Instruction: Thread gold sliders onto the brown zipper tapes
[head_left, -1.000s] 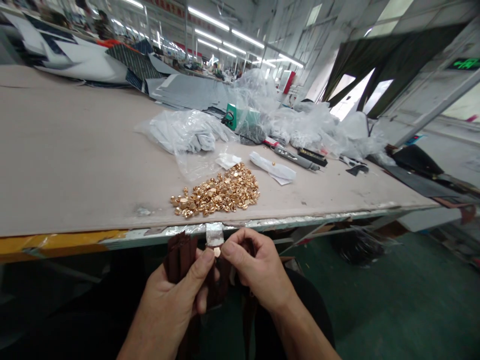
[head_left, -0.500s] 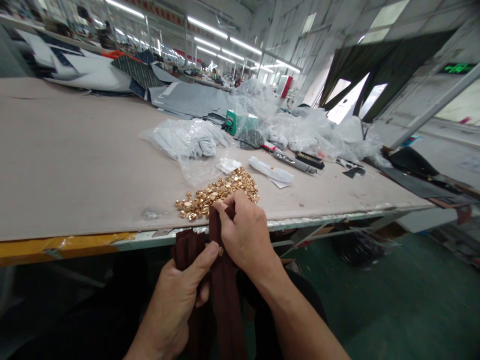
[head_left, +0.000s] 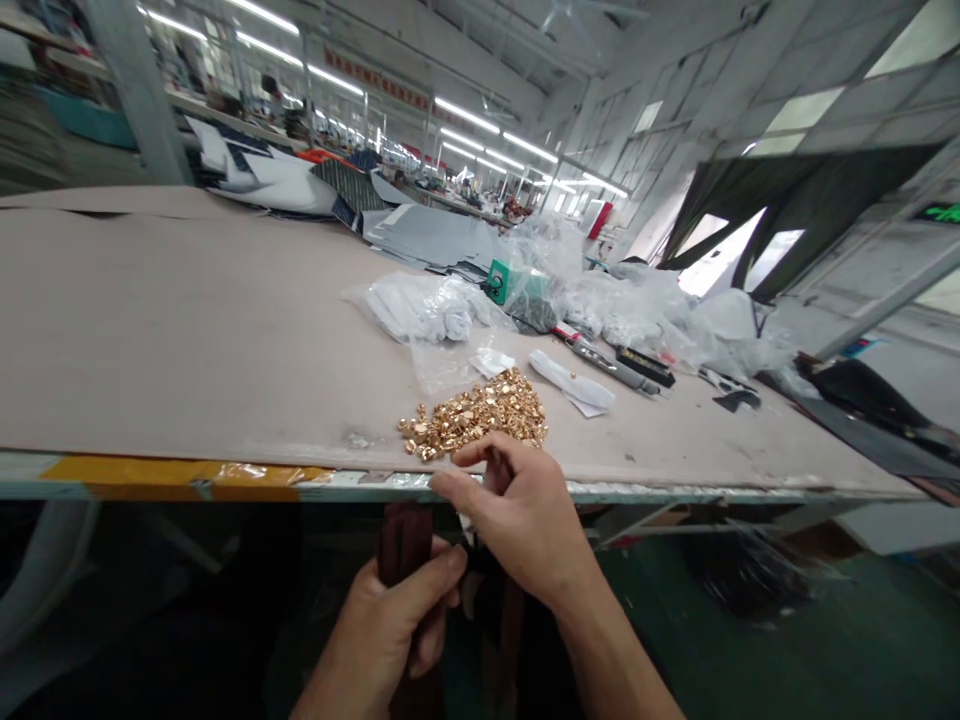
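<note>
Brown strips (head_left: 403, 535), perhaps zipper tape, run off the bottom edge

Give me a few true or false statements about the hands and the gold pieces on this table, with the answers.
1. The left hand grips brown strips below the table. True.
2. The gold pieces sit in a bowl. False: they lie in a loose pile on the table.
3. The right hand is at the table's near edge, by the pile. True.
4. The green box is nearer than the pile. False: it stands beyond it.
</note>
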